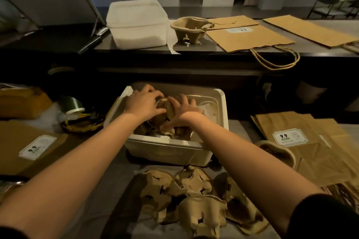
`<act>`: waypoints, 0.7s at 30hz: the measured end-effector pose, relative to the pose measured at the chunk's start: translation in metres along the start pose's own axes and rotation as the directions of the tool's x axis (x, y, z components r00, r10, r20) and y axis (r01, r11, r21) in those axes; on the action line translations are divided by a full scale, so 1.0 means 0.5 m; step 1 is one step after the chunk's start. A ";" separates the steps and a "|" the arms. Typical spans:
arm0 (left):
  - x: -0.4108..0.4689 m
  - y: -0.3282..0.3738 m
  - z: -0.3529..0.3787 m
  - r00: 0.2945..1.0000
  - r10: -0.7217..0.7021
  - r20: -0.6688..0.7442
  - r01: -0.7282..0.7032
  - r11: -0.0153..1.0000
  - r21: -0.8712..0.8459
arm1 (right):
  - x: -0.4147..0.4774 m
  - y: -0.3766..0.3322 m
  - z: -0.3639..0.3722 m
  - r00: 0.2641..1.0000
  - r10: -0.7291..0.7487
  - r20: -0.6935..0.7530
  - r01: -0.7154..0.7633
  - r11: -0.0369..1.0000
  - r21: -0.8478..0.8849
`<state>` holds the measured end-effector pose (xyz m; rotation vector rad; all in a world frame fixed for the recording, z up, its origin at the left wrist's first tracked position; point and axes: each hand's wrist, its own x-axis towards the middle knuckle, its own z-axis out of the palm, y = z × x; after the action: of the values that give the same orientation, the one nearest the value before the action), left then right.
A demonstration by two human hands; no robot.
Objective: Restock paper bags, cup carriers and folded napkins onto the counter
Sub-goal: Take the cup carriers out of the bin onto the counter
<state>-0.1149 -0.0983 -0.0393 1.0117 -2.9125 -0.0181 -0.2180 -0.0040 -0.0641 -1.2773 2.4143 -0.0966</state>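
In bin (171,151), brown item (164,105) partly hidden, unclear.

Your left hand (142,103) and right hand (183,111) are bare, and so are both forearms up to near the elbows. A plain black sleeve (328,219) covers your right upper arm, its hem softly rounded. A sliver of dark cloth (9,235) edges your left elbow.

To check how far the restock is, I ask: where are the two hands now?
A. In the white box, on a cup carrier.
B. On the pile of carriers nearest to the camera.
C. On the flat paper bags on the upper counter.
A: the left hand and the right hand both reach into the white box and grip a brown cup carrier in it.
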 end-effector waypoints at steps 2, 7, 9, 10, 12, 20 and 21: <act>0.003 0.004 -0.002 1.000 0.002 0.008 -0.003 0.999 0.036 | 0.002 -0.019 0.018 0.998 -0.006 -0.067 0.000 0.997 -0.083; -0.003 0.012 0.003 0.999 0.030 0.021 -0.032 0.994 0.100 | 0.004 -0.012 0.018 0.982 0.003 -0.187 -0.010 0.999 -0.035; -0.011 0.014 0.009 0.998 0.035 -0.043 -0.033 0.998 0.057 | 0.000 -0.009 0.021 0.978 0.001 -0.208 -0.003 1.000 -0.009; -0.015 0.014 0.010 0.996 0.031 -0.086 -0.029 0.999 0.023 | -0.003 -0.008 0.022 0.974 -0.004 -0.228 0.003 1.000 -0.001; -0.018 0.012 0.004 0.986 0.005 -0.167 -0.012 0.999 -0.037 | -0.007 -0.001 0.021 0.964 -0.003 -0.267 0.016 0.999 0.045; -0.063 -0.016 -0.057 0.935 -0.192 -0.297 -0.034 0.787 -0.616 | -0.038 0.062 0.014 0.909 0.062 -0.411 0.187 0.822 0.538; -0.074 -0.017 -0.065 0.939 -0.224 -0.261 -0.024 0.715 -0.699 | -0.047 0.069 0.010 0.900 0.062 -0.432 0.214 0.800 0.561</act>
<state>-0.0786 -0.0818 -0.0089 0.9016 -2.2114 -0.8080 -0.2312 0.0355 -0.0698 -1.1176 2.3507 -1.1917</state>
